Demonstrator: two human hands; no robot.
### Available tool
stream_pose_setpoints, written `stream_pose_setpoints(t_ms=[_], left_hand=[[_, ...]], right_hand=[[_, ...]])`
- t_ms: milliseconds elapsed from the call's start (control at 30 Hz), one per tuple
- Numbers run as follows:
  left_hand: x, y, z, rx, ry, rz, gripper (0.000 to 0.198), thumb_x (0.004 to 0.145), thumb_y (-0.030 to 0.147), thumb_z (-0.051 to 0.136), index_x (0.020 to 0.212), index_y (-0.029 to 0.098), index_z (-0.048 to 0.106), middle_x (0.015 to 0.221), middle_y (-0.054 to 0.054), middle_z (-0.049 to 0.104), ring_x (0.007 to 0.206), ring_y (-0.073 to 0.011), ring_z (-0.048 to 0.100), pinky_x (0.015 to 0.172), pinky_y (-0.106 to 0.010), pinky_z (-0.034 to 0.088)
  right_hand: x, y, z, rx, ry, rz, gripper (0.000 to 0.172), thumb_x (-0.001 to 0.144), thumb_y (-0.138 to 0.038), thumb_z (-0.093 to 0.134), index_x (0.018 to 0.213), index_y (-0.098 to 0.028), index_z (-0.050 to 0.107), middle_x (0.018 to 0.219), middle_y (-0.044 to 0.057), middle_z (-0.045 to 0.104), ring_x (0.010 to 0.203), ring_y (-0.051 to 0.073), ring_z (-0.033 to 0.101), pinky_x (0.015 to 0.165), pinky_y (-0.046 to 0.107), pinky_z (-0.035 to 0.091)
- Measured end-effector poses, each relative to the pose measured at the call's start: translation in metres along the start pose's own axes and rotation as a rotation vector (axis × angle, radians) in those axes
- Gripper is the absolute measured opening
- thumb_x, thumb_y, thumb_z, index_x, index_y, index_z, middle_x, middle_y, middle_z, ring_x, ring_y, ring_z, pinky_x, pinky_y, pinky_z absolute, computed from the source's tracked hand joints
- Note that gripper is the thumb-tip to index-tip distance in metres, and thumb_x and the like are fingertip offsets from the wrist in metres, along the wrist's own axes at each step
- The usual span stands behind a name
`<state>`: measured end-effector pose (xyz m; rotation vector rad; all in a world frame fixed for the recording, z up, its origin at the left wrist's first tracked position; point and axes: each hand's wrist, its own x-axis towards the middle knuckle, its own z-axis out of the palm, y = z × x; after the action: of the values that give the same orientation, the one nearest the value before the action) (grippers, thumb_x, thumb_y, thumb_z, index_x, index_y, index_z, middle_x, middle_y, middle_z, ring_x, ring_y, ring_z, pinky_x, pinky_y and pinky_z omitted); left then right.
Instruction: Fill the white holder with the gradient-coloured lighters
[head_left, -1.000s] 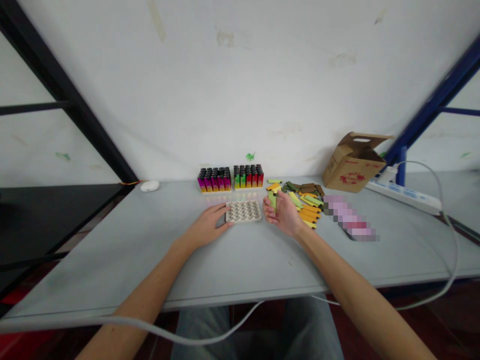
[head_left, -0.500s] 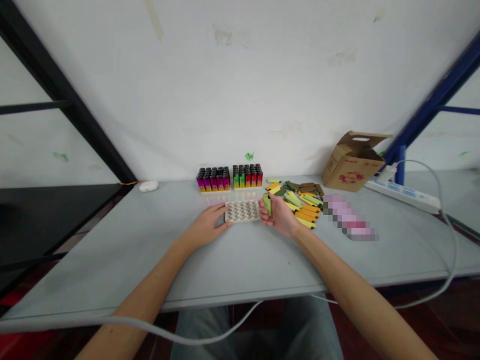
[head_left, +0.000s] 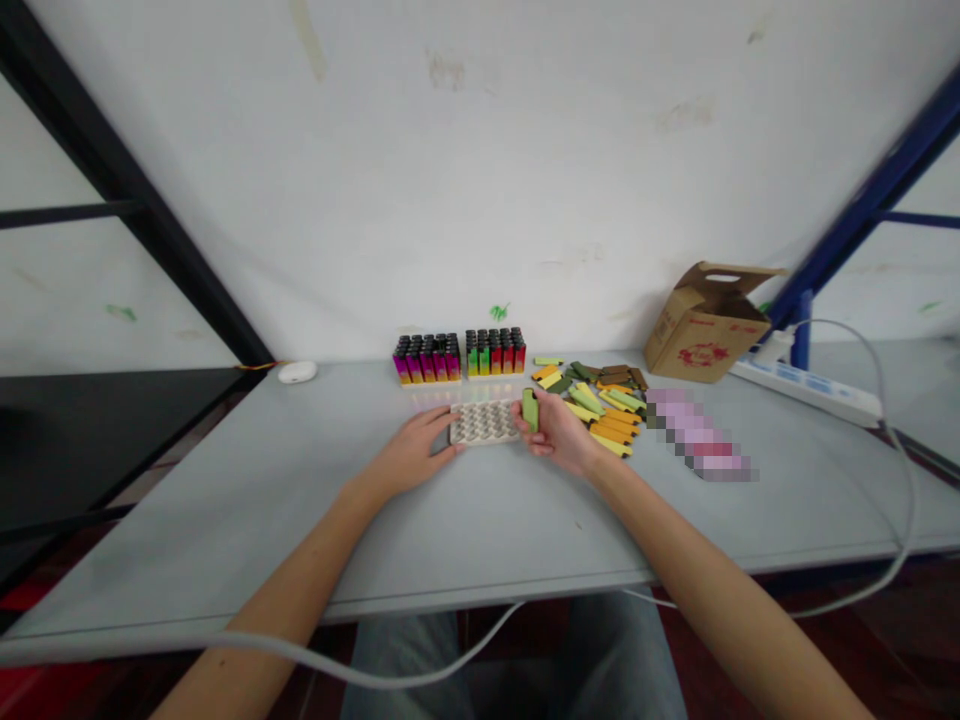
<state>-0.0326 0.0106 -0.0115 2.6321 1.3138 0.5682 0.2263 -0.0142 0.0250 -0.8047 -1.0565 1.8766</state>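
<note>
A white tray (head_left: 485, 423) with rows of round holes lies flat on the table. My left hand (head_left: 416, 450) grips its left end, with the thumb at the near corner and the fingers at the far one. Over the tray's right end, my right hand (head_left: 559, 430) holds a light green lighter (head_left: 530, 410) roughly upright between its fingers. Part of the tray's right end is hidden behind that hand. Just right of it lies a loose pile of yellow, orange, green and brown lighters (head_left: 616, 428).
Against the wall stand a tray of purple lighters (head_left: 427, 360) and one of green and red lighters (head_left: 496, 353). An open cardboard box (head_left: 697, 330), a power strip (head_left: 810, 390) and a blurred pink item (head_left: 697, 435) are on the right. A white case (head_left: 298, 372) sits far left.
My right hand has turned slightly, and the green lighter has shifted a little left and stands straighter. My left hand and the tray have stayed in place.
</note>
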Motion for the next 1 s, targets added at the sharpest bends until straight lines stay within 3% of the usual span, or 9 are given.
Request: stream_pose_setpoints(t_ms=[233,500,667,1000], left_hand=[[0.0002,-0.0005,0.0011,-0.016,0.023,0.012,0.059,0.089,0.055,0.046,0.132,0.015,0.054,0.14,-0.014,0.051,0.129,-0.0278,0.049,0.112,-0.045,0.035],[0.0001,0.0017,-0.0008,0.001,0.014,0.002,0.06,0.089,0.055,0.045,0.132,0.014,0.054,0.14,-0.015,0.051,0.128,-0.0279,0.049,0.112,-0.045,0.035],[-0.0003,-0.0007,0.0011,-0.003,0.021,0.012,0.059,0.09,0.055,0.045,0.133,0.016,0.054,0.141,-0.014,0.05,0.129,-0.0275,0.048,0.112,-0.045,0.035],[-0.0003,0.0019,-0.0013,0.0,0.005,0.0,0.06,0.09,0.055,0.045,0.133,0.014,0.054,0.141,-0.015,0.05,0.129,-0.0272,0.048,0.112,-0.044,0.034]], right_hand=[[-0.0026,-0.0041,0.0022,0.033,0.055,0.023,0.023,0.083,-0.039,0.029,0.072,-0.021,0.038,0.06,-0.006,0.028,0.043,0.008,0.013,0.036,0.017,0.01],[-0.0027,-0.0036,0.0047,-0.016,0.075,0.005,0.022,0.084,-0.041,0.031,0.075,-0.021,0.037,0.061,-0.006,0.028,0.044,0.008,0.012,0.036,0.017,0.009],[-0.0044,-0.004,0.0045,-0.03,0.022,-0.031,0.028,0.082,-0.048,0.033,0.076,-0.021,0.039,0.062,-0.006,0.028,0.045,0.008,0.012,0.037,0.017,0.009],[-0.0017,-0.002,0.0022,-0.057,0.003,-0.008,0.02,0.079,-0.04,0.033,0.074,-0.022,0.036,0.062,-0.006,0.027,0.045,0.008,0.012,0.037,0.018,0.01]])
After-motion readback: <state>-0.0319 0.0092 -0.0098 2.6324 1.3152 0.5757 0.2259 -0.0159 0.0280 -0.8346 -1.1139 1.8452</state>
